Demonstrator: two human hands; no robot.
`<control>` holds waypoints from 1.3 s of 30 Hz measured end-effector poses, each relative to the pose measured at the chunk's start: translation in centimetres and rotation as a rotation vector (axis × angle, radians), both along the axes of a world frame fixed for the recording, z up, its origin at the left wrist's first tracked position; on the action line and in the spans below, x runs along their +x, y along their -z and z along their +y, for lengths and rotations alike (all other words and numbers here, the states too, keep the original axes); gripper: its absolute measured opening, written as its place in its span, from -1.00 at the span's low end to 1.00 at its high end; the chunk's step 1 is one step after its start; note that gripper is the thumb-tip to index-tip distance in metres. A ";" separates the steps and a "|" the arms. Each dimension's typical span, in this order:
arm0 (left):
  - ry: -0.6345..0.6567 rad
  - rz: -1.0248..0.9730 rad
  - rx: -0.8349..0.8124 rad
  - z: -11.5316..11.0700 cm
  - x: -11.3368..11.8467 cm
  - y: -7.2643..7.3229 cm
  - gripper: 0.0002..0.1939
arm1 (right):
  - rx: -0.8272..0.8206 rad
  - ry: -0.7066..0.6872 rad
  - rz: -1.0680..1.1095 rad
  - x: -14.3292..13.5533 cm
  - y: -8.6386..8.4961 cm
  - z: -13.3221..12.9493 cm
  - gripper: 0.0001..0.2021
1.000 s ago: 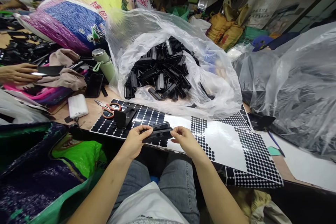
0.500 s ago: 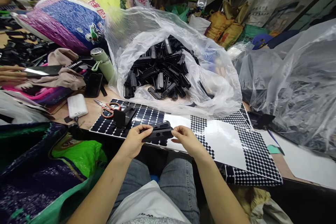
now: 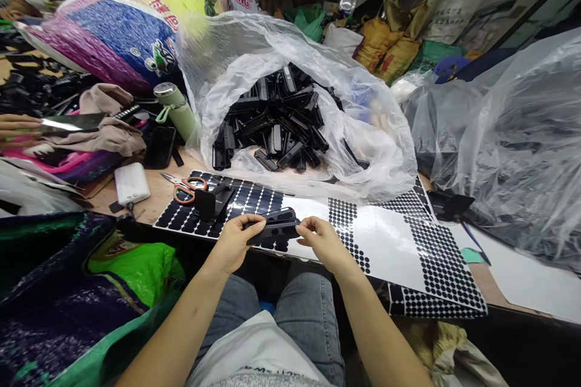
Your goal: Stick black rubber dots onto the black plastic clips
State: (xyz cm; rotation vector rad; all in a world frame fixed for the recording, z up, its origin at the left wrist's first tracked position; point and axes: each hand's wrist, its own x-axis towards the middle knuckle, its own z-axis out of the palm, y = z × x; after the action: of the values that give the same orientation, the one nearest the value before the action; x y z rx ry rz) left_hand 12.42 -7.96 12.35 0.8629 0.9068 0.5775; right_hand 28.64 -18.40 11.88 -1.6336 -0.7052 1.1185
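A black part (image 3: 275,230) with a textured face is held low over the near edge of the table, at the centre of the clock. Its left end is gripped at 9 o'clock by the left hand (image 3: 233,245), thumb closed down against the fingers. At 3 o'clock its other end is met by the bent thumb and forefinger of the right hand (image 3: 323,243), held close together; whether that end is pinched cannot be told. Many similar black pieces (image 3: 284,127) are heaped at 12 o'clock in the mouth of a clear plastic bag (image 3: 381,157). A black stand (image 3: 206,204) and, beyond it, scissors (image 3: 185,189) are seen toward 10 o'clock, on a sheet printed with black shapes (image 3: 170,217). A green flask (image 3: 179,115) is placed at 11 o'clock. At 3 o'clock, a dotted sheet (image 3: 447,266) is draped over the table edge.
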 end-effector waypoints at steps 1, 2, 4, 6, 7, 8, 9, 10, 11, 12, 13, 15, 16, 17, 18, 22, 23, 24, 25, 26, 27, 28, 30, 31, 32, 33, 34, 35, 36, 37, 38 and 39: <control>0.002 -0.002 0.001 0.0 0.0 0.0 -0.72 | 0.002 0.003 -0.016 0.0 0.2 0.0 -0.78; 0.002 -0.005 0.001 0.0 0.0 0.0 -0.72 | 0.003 0.007 -0.033 -0.1 0.3 0.0 -0.78; 0.003 -0.008 0.000 -0.1 0.0 0.0 -0.72 | 0.004 0.011 -0.066 -0.1 0.5 -0.1 -0.79; 0.001 -0.008 0.000 -0.1 0.1 -0.1 -0.72 | 0.005 0.013 -0.098 -0.1 0.5 -0.2 -0.79; 0.000 -0.007 0.000 -0.2 0.1 -0.1 -0.72 | 0.006 0.014 -0.114 -0.1 0.4 -0.2 -0.79; -0.002 -0.007 0.000 -0.2 0.1 -0.1 -0.72 | 0.006 0.014 -0.131 -0.2 0.3 -0.2 -0.79; -0.003 -0.006 0.000 -0.2 0.1 -0.2 -0.72 | 0.005 0.014 -0.151 -0.2 0.2 -0.3 -0.80; -0.005 -0.006 0.000 -0.2 0.1 -0.2 -0.72 | 0.001 0.015 -0.173 -0.3 0.0 -0.3 -0.80; -0.009 -0.006 -0.001 -0.3 0.2 -0.2 -0.72 | -0.002 0.017 -0.201 -0.5 0.0 -0.4 -0.80; -0.013 -0.008 -0.002 -0.3 0.2 -0.2 -0.72 | -0.004 0.024 -0.234 -0.8 0.0 -0.4 -0.80; -0.018 -0.011 -0.003 -0.3 0.2 -0.2 -0.72 | -0.003 0.037 -0.268 -1.0 0.1 -0.4 -0.80; -0.023 -0.021 -0.008 -0.2 0.2 0.0 -0.72 | 0.022 0.084 -0.309 -1.4 0.7 -0.3 -0.79; -0.023 -0.028 -0.012 -0.2 0.3 0.1 -0.72 | 0.043 0.111 -0.307 -1.3 1.2 -0.2 -0.77; -0.027 -0.035 -0.017 -0.2 0.3 0.2 -0.71 | 0.051 0.136 -0.303 -0.9 1.8 -0.2 -0.75; -0.030 -0.040 -0.027 -0.2 0.4 0.2 -0.71 | 0.026 0.161 -0.324 -0.1 2.5 -0.1 -0.71; -0.042 -0.050 -0.068 -0.4 0.8 0.4 -0.71 | -0.344 0.326 -0.648 6.3 5.1 -0.6 -0.71; -0.040 -0.049 -0.070 -0.5 1.0 0.4 -0.71 | -0.402 0.377 -0.687 8.3 5.6 -0.9 -0.71; -0.039 -0.047 -0.069 -0.5 1.1 0.4 -0.71 | -0.465 0.403 -0.720 10.1 6.1 -1.2 -0.72; -0.039 -0.045 -0.067 -0.6 1.2 0.5 -0.70 | -0.513 0.409 -0.737 11.6 6.6 -1.5 -0.74; -0.040 -0.041 -0.068 -0.6 1.3 0.5 -0.70 | -0.552 0.403 -0.752 12.9 7.1 -1.8 -0.76; -0.038 -0.036 -0.070 -0.6 1.4 0.6 -0.70 | -0.583 0.386 -0.764 13.8 7.6 -2.0 -0.78; -0.038 -0.033 -0.073 -0.6 1.4 0.6 -0.70 | -0.604 0.366 -0.774 14.4 8.0 -2.2 -0.80; -0.038 -0.024 -0.073 -0.6 1.5 0.6 -0.70 | -0.626 0.332 -0.793 15.0 8.8 -2.3 -0.81; -0.037 -0.020 -0.073 -0.6 1.5 0.6 -0.69 | -0.632 0.318 -0.800 15.2 9.2 -2.4 -0.81; -0.035 -0.015 -0.073 -0.6 1.5 0.6 -0.69 | -0.636 0.308 -0.807 15.3 9.5 -2.4 -0.81; -0.034 -0.012 -0.070 -0.6 1.5 0.5 -0.69 | -0.639 0.299 -0.813 15.3 9.7 -2.4 -0.81; -0.034 -0.011 -0.066 -0.6 1.6 0.5 -0.69 | -0.642 0.293 -0.819 15.4 9.9 -2.4 -0.81; -0.033 -0.012 -0.059 -0.5 1.6 0.6 -0.68 | -0.643 0.289 -0.823 15.4 10.0 -2.4 -0.80; -0.036 -0.012 -0.044 -0.4 1.7 0.8 -0.68 | -0.644 0.287 -0.828 15.5 10.1 -2.4 -0.80; -0.043 -0.011 -0.020 -0.3 1.7 1.1 -0.68 | -0.644 0.287 -0.832 15.5 10.1 -2.4 -0.80; -0.049 -0.006 0.014 -0.1 1.8 1.6 -0.69 | -0.644 0.288 -0.836 15.5 10.1 -2.4 -0.80; -0.056 0.005 0.060 0.2 1.8 2.1 -0.69 | -0.643 0.290 -0.838 15.5 10.1 -2.4 -0.80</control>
State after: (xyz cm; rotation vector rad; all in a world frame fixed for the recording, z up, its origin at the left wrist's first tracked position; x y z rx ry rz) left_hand 14.22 -7.80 10.21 0.8960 0.9241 0.6539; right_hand 44.11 -20.78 1.81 -2.7114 -0.6052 0.4158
